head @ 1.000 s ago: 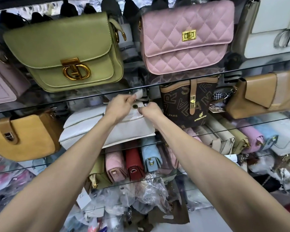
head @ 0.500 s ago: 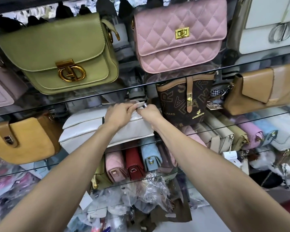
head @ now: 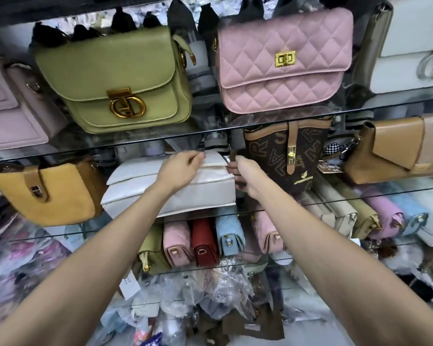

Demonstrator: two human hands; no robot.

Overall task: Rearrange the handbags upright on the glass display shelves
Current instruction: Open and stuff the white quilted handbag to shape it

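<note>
Right now the white handbag [head: 170, 191] sits at the centre of the frame on the middle glass shelf [head: 360, 199], leaning back so its flap faces up rather than standing squarely. The left hand [head: 183, 168] rests on the top of the flap with its fingers curled and the tips pinched at the bag's upper edge, apparently on a small tag or the flap's lip. The right hand [head: 245, 176] is at the bag's right end, fingers curled round that end and partly hidden behind it, so how firmly it grips cannot be told. Just beside that hand stands the brown monogram bucket bag [head: 285, 156], and the mustard bag [head: 48, 193] is close on the left. The main risk, as a judgement, is crowding: tipping the white bag upright in so tight a gap could nudge the bucket bag over or push it back. A light pinch on the flap alone may also slip, letting the bag slump forward off the shelf edge onto the bags below.
</note>
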